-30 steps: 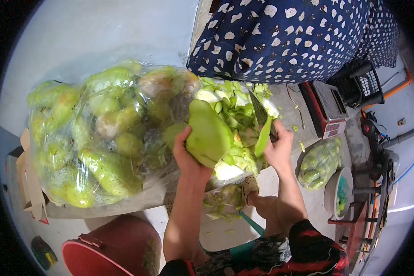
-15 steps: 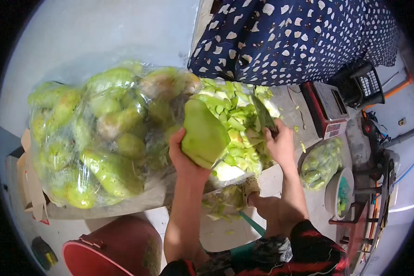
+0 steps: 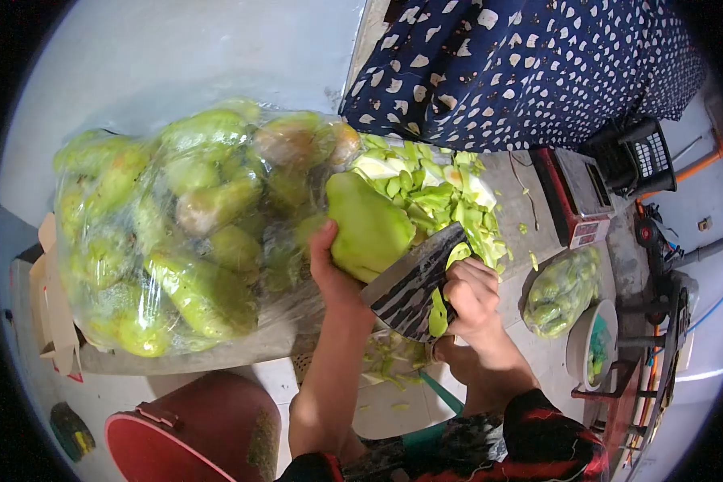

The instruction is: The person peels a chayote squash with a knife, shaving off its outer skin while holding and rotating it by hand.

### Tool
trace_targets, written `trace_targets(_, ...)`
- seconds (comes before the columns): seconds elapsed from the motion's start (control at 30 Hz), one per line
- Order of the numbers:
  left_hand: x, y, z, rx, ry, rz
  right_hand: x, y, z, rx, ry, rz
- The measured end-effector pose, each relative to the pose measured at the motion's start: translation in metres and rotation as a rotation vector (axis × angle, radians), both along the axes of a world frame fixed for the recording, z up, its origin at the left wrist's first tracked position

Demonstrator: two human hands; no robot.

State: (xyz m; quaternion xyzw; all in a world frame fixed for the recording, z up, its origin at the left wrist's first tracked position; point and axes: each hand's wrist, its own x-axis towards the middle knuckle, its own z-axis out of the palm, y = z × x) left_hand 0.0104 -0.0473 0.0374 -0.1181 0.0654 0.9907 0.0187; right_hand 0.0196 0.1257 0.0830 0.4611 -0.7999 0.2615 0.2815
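Note:
My left hand (image 3: 341, 277) is wrapped round the lower left side of a large green papaya (image 3: 365, 225), whose pale green surface looks partly peeled. In my right hand (image 3: 470, 301) is a cleaver (image 3: 418, 285) with a broad, dark streaked blade. The blade lies across the lower right end of the papaya, and green peel pieces (image 3: 438, 315) cling to it near my fingers. Whether the edge is in the flesh I cannot make out. Behind the fruit, a heap of green and white peelings (image 3: 434, 189) covers part of the table.
A clear plastic bag of green papayas (image 3: 161, 233) fills the table's left side. At right are a red scale (image 3: 574, 197), a black basket (image 3: 639, 157), a smaller filled bag (image 3: 562, 293) and a white bucket (image 3: 582, 353). A red bin (image 3: 193, 426) stands below; patterned blue cloth (image 3: 522, 72) hangs opposite.
My right hand has brought the cleaver left and down, from over the peelings to the papaya's lower right end. The papaya has shifted slightly right in my left hand.

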Motion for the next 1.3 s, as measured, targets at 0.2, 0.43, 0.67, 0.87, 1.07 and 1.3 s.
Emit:
trace_targets(0.2, 0.0, 0.003, -0.004, 0.011, 0.072, -0.003, 0.0, -0.003, -0.001, -0.018, 0.04, -0.015)
trace_targets(0.43, 0.002, 0.007, 0.01, -0.052, -0.025, 0.055, -0.007, 0.004, -0.009, -0.038, -0.066, -0.135)
trace_targets(0.67, 0.002, -0.001, 0.004, -0.09, 0.083, -0.024, -0.004, 0.009, 0.002, -0.041, -0.14, -0.103)
trace_targets(0.87, 0.004, 0.0, 0.01, -0.234, 0.143, -0.022, -0.003, 0.009, 0.002, -0.034, -0.18, -0.167)
trace_targets(1.07, 0.002, -0.008, 0.008, -0.186, 0.15, -0.044, -0.009, 0.008, 0.003, -0.04, -0.197, -0.205)
trace_targets(1.3, 0.013, -0.007, 0.016, -0.2, 0.129, -0.18, -0.015, 0.016, -0.01, -0.05, -0.225, -0.296)
